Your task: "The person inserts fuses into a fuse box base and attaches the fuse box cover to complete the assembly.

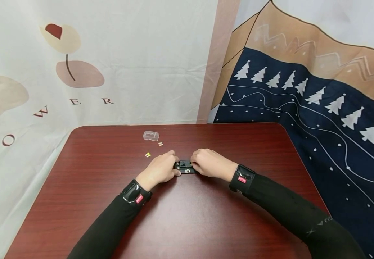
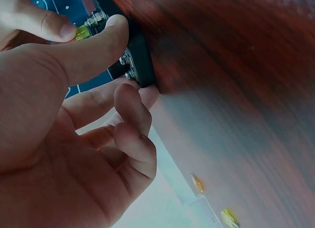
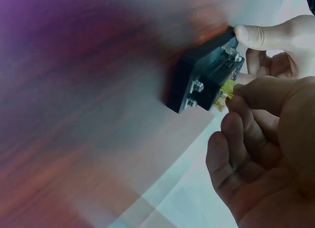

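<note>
A black fuse block (image 1: 185,165) with metal screw terminals is between both hands over the table. My left hand (image 1: 161,168) grips its left end, thumb along the near edge, as the right wrist view also shows. At the block's other end, my right hand (image 1: 212,163) pinches a yellow blade fuse (image 3: 227,87) between thumb and finger, right against the block's top. Just beside that fuse is another yellowish piece (image 3: 219,104), too blurred to name. How deep the pinched fuse sits cannot be told.
A loose yellow blade fuse (image 1: 148,154) and a pale orange one (image 1: 160,144) lie beyond my left hand. Behind them stands a small clear plastic box (image 1: 151,135). The reddish-brown table (image 1: 187,223) ends at printed cloths hanging behind.
</note>
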Tool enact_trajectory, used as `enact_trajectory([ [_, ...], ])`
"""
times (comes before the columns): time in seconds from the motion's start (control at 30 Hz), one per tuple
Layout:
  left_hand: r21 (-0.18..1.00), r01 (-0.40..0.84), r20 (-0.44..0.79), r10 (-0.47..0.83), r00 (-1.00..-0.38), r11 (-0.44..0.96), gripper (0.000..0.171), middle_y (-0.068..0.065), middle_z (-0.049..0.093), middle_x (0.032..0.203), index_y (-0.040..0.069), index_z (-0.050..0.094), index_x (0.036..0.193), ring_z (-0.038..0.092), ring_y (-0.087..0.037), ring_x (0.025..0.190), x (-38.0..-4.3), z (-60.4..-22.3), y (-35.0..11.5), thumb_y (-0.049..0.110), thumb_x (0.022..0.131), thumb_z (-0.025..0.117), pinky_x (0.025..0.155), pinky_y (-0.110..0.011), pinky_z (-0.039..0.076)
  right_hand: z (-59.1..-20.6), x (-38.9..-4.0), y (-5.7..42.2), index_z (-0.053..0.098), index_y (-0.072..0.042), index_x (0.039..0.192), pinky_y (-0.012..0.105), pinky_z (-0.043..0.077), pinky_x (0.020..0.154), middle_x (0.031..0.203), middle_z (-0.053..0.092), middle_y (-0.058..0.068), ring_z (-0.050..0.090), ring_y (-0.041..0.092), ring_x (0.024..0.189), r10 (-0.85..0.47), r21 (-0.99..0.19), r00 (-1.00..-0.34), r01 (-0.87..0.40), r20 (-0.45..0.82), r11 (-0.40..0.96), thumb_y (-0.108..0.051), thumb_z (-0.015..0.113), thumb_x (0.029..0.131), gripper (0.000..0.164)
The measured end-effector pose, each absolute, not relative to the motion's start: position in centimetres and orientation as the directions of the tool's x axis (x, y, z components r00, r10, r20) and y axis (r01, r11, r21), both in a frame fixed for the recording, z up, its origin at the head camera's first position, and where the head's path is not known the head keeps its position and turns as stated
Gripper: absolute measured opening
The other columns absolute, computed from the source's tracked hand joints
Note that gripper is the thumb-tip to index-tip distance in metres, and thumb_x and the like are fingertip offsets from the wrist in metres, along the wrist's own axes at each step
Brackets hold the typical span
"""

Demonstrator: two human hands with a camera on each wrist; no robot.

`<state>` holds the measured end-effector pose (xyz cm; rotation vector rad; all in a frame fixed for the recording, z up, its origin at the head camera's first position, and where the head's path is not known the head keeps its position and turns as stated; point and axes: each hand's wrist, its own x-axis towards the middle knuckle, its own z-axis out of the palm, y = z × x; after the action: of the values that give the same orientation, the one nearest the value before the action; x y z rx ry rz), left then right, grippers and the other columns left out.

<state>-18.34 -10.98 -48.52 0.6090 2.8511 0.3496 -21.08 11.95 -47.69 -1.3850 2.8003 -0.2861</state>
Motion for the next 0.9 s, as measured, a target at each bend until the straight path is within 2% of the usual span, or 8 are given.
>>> enact_trajectory([
  [0.6, 0.278, 0.371, -0.145, 0.420, -0.896, 0.886, 0.039, -0.003, 0.065, 0.114, 0.013, 0.081, 0.123, 0.069, -0.026, 0.094, -18.32, -48.49, -11.08, 0.037, 0.093, 0.090, 0.087, -0.049, 0.060, -48.09, -20.78, 11.77, 0.076, -0.012, 0.088, 0.033, 0.059, 0.075, 0.082, 0.069, -0.001, 0.061, 0.012, 0.076, -0.777, -0.211, -0.624, -0.774, 0.088, 0.597, -0.009, 0.072, 0.102, 0.015],
  [0.9, 0.274, 0.376, -0.147, 0.425, -0.893, 0.885, 0.039, -0.002, 0.065, 0.114, 0.013, 0.081, 0.124, 0.069, -0.025, 0.093, -18.40, -48.39, -11.00, 0.037, 0.094, 0.090, 0.087, -0.049, 0.060, -48.22, -20.39, 12.21, 0.084, -0.011, 0.101, 0.037, 0.064, 0.084, 0.094, 0.078, 0.002, 0.073, 0.016, 0.088, -0.751, -0.209, -0.655, -0.749, 0.085, 0.629, -0.013, 0.074, 0.104, 0.011],
])
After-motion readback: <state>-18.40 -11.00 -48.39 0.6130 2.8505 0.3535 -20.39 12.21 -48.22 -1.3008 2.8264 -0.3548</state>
